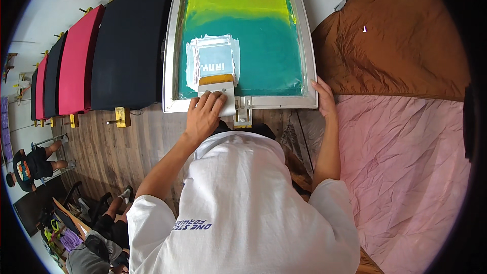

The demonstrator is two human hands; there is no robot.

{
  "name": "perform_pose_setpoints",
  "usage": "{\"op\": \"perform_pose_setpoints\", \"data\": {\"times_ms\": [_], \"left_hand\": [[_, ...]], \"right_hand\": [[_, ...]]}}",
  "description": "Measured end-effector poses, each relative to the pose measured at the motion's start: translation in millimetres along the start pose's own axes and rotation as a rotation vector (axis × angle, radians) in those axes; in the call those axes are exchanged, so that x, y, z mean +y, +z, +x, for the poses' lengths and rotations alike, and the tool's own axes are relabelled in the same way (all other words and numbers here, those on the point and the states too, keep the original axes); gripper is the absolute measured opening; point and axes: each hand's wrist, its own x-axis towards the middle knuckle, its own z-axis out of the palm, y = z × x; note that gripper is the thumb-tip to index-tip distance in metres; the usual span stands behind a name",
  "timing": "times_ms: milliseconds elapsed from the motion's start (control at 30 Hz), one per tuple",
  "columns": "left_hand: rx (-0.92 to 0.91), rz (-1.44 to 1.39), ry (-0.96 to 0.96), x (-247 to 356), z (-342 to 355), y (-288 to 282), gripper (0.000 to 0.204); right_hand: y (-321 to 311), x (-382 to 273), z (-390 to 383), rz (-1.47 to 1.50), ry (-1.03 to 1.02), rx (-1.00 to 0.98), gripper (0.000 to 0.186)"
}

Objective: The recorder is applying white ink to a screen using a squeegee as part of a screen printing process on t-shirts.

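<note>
A screen printing frame [308, 68] with a pale metal rim lies in front of me. Its mesh [266, 56] is teal in the nearer part and yellow-green farther off. White ink [192, 66] surrounds a small lettered stencil window on the left of the mesh. My left hand [207, 114] is closed on the pale handle of a squeegee [216, 79], whose amber blade rests at the near edge of that window. At the frame's near right corner, my right hand [324, 99] grips the rim, its fingertips over the edge and its thumb hidden.
A metal bracket [243, 111] sits at the frame's near edge. Leftward runs a row of black [131, 45] and red [81, 61] fabric-covered boards. Brown fabric [390, 45] and pink fabric [401, 167] spread on the right. Two people are at the lower left.
</note>
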Motion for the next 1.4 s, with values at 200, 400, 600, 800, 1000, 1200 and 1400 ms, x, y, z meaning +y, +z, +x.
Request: {"op": "perform_pose_setpoints", "data": {"times_ms": [200, 400, 600, 800, 1000, 1200, 1400], "left_hand": [[-0.014, 0.013, 0.002, -5, -8, 12, 0.057], [-0.167, -0.144, 0.004, -6, 3, -18, 0.072], [-0.142, -0.194, -0.021, -20, 2, -29, 0.074], [-0.044, -0.29, 0.033, -45, 41, -43, 0.048], [-0.184, -0.354, -0.112, -51, 55, -29, 0.027], [-0.164, -0.3, -0.031, -49, 52, -16, 0.024], [-0.273, -0.382, -0.069, -54, 58, -26, 0.018]], "right_hand": [[-6, 4, 2, -0.425, -0.114, 0.018, 0.044], [-17, 11, -7, -0.652, -0.147, 0.159, 0.046], [110, -51, -56, -1.232, -0.425, 0.165, 0.05], [256, -58, -59, -1.319, -0.558, -0.296, 0.06], [281, -29, -4, -1.554, -0.345, -0.249, 0.046], [287, -24, -11, -1.502, -0.299, -0.19, 0.032], [287, -25, -7, -1.494, -0.265, -0.193, 0.027]]}}
